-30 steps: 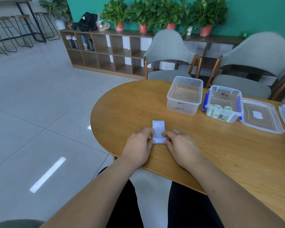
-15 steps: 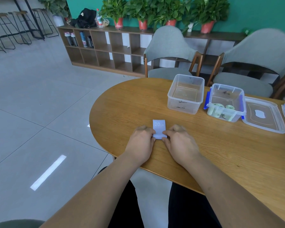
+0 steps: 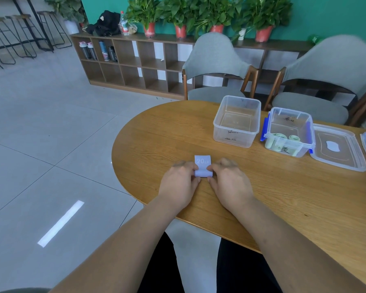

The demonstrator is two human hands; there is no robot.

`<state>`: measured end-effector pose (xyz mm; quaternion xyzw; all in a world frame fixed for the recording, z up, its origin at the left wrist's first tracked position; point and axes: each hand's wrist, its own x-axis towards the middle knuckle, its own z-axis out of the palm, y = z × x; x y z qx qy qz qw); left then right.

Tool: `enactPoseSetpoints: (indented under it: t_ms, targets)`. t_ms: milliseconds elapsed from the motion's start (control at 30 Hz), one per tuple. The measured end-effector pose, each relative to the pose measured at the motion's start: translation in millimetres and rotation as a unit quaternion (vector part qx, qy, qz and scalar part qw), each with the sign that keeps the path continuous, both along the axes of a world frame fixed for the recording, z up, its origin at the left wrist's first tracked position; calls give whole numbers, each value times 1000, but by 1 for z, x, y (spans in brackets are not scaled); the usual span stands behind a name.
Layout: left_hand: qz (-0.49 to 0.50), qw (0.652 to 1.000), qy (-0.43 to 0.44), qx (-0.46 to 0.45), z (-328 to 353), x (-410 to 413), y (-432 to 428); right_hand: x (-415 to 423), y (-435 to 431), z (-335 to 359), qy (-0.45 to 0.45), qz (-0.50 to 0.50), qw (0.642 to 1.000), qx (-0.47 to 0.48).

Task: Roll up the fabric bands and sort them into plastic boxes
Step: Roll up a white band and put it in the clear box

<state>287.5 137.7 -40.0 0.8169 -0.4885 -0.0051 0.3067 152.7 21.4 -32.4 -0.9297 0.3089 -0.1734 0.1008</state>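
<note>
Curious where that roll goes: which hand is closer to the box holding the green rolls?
Right. The right hand pinches the lilac band at its right end, nearer the blue-clipped box; the left hand grips the left end, farther away.

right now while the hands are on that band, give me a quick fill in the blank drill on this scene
The lilac band pinched between the left hand and the right hand is printed with the number ____.
The rolls inside the clipped box are pale ____.
The clips on that box are ____.
Missing words: 20, green, blue.
</note>
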Motion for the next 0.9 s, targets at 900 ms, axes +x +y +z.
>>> enactPoseSetpoints:
  t_ms: [900]
  targets:
    - [17, 998, -54, 15, 0, 8, -23, 12, -17, -4, -41, -6, 999, -7]
